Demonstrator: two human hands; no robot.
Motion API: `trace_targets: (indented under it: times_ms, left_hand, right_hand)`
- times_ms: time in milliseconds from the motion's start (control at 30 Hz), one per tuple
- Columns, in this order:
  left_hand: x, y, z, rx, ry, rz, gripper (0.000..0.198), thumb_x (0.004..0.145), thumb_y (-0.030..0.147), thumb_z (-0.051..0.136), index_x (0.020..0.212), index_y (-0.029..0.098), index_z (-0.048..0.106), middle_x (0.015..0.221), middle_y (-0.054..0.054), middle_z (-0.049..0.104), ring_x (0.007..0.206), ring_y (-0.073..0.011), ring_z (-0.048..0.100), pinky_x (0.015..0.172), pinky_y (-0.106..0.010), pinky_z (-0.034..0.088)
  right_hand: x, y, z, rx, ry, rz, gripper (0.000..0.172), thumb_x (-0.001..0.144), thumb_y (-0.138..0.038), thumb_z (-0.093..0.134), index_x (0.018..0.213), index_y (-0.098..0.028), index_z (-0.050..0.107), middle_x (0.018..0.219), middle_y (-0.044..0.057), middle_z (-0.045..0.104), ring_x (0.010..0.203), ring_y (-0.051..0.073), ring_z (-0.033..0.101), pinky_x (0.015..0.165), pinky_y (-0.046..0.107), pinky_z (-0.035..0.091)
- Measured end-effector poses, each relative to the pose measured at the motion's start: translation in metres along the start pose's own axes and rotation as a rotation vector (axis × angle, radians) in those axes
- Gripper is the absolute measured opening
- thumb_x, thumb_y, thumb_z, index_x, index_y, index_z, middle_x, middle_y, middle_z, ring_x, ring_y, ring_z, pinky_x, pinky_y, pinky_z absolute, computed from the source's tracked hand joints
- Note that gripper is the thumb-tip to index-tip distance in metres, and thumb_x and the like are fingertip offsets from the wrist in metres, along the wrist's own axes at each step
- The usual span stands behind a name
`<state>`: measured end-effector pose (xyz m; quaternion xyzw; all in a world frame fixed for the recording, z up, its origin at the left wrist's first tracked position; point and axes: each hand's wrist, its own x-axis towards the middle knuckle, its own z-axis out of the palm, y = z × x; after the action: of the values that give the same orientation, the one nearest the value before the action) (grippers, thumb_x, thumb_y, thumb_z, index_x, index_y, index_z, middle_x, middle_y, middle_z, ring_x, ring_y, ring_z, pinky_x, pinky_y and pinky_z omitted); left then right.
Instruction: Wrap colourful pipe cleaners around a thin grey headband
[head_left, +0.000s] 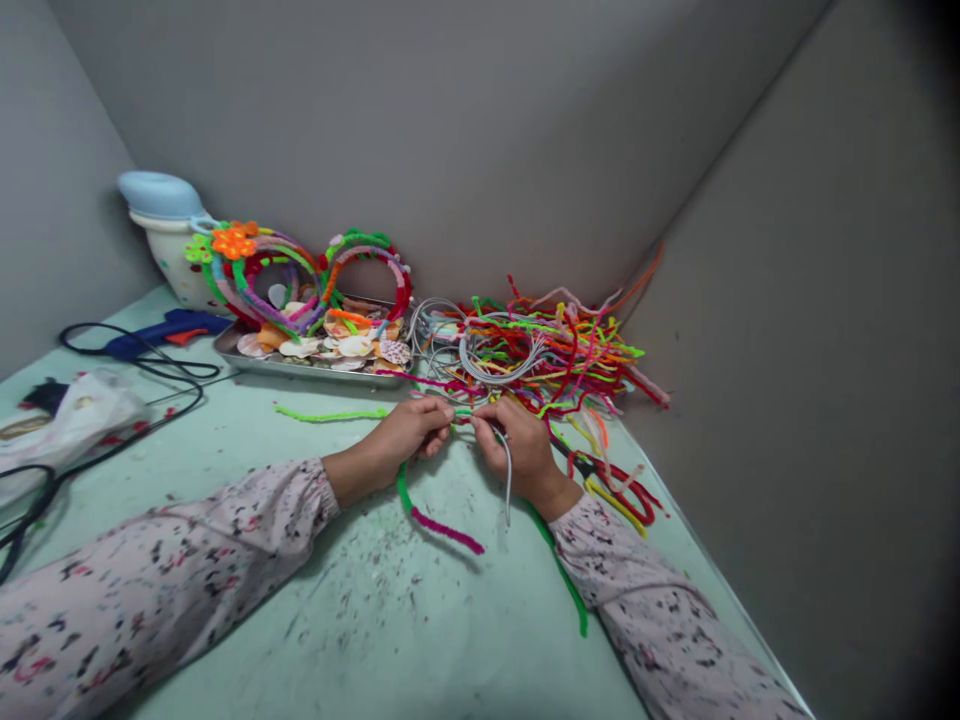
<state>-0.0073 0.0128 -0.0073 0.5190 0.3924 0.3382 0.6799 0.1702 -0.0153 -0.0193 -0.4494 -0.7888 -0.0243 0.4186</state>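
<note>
Both hands meet over the middle of the table, fingertips pinched. My left hand [416,430] grips a headband [442,525] wrapped in pipe cleaner, its green and magenta end hanging below the hand. Pinched in my right hand [517,445] is the other part of the same band, whose bare grey end [509,480] curves down in front of the palm. A short green wrap shows between the fingertips. A lime pipe cleaner [330,414] sticks out to the left of my left hand. Under my right wrist a green pipe cleaner [562,575] runs toward the sleeve.
A metal tray [315,374] holds shells and finished headbands [367,250]. Behind my right hand lie a heap of pipe cleaners [577,350] and grey band loops [499,370]. Red-handled scissors [630,490] rest at right. A blue glue gun [161,330], cord, plastic bag [97,410] and lidded bin [176,250] stand left.
</note>
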Motion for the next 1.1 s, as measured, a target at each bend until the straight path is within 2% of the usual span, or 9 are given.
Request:
trace_targets:
  times_ms: [133,300,467,633,800,967,1100]
  left_hand:
    - [0.0005,-0.0003,0.0003,-0.016,0.01,-0.016,0.019,0.08,0.03,0.057,0.07,0.015,0.05,0.055,0.005,0.048,0.038,-0.003,0.038,0.036,-0.016,0.023]
    - [0.0012,-0.0004,0.0004,-0.05,0.019,-0.01,0.01,0.078,0.024,0.057,0.075,0.015,0.054,0.056,0.005,0.05,0.038,-0.003,0.04,0.036,-0.016,0.024]
    - [0.0047,-0.0042,-0.0019,-0.057,0.011,0.003,0.014,0.077,0.023,0.056,0.066,0.014,0.053,0.055,0.004,0.049,0.039,-0.0035,0.041,0.037,-0.017,0.028]
    - [0.0062,-0.0084,-0.0036,-0.067,0.007,0.011,0.011,0.076,0.022,0.056,0.069,0.014,0.053,0.057,0.004,0.051,0.039,-0.0035,0.042,0.038,-0.016,0.029]
    - [0.0045,-0.0071,-0.0028,-0.047,-0.007,0.033,0.011,0.076,0.023,0.055,0.068,0.015,0.052,0.056,0.004,0.05,0.039,-0.0036,0.041,0.036,-0.016,0.026]
    - [0.0054,-0.0094,-0.0039,-0.064,-0.031,0.027,0.015,0.077,0.027,0.057,0.07,0.015,0.052,0.057,0.004,0.051,0.04,-0.0036,0.041,0.038,-0.016,0.027]
    - [0.0046,-0.0092,-0.0034,-0.049,-0.07,0.031,0.019,0.079,0.03,0.057,0.07,0.015,0.051,0.058,0.004,0.05,0.04,-0.0034,0.041,0.038,-0.016,0.026]
  right_hand:
    - [0.0002,0.0013,0.0007,0.004,0.001,-0.004,0.008,0.086,-0.019,0.053,0.086,-0.018,0.061,0.076,0.004,0.063,0.072,0.016,0.058,0.066,0.027,0.044]
    - [-0.0014,0.0027,0.0017,0.039,-0.01,0.012,0.009,0.086,-0.02,0.054,0.088,-0.018,0.062,0.078,0.004,0.065,0.072,0.015,0.06,0.067,0.026,0.045]
    - [-0.0023,0.0026,0.0022,0.052,-0.018,0.027,0.009,0.086,-0.021,0.054,0.089,-0.019,0.062,0.08,0.003,0.067,0.071,0.015,0.062,0.066,0.025,0.046]
    - [-0.0025,0.0031,0.0024,0.043,-0.038,0.037,0.01,0.086,-0.022,0.054,0.092,-0.019,0.062,0.082,0.004,0.069,0.071,0.015,0.064,0.065,0.025,0.047]
    - [-0.0026,0.0024,0.0017,0.039,-0.039,0.019,0.015,0.087,-0.023,0.054,0.099,-0.018,0.06,0.089,0.005,0.07,0.077,0.016,0.066,0.07,0.026,0.05]
    - [-0.0012,-0.0006,0.0013,0.046,0.033,0.0,0.014,0.086,-0.022,0.055,0.099,-0.019,0.059,0.089,0.005,0.069,0.079,0.017,0.066,0.072,0.028,0.052]
    - [-0.001,-0.001,0.0014,0.044,0.066,-0.075,0.016,0.085,-0.02,0.056,0.1,-0.019,0.058,0.102,0.008,0.068,0.095,0.019,0.064,0.083,0.032,0.052]
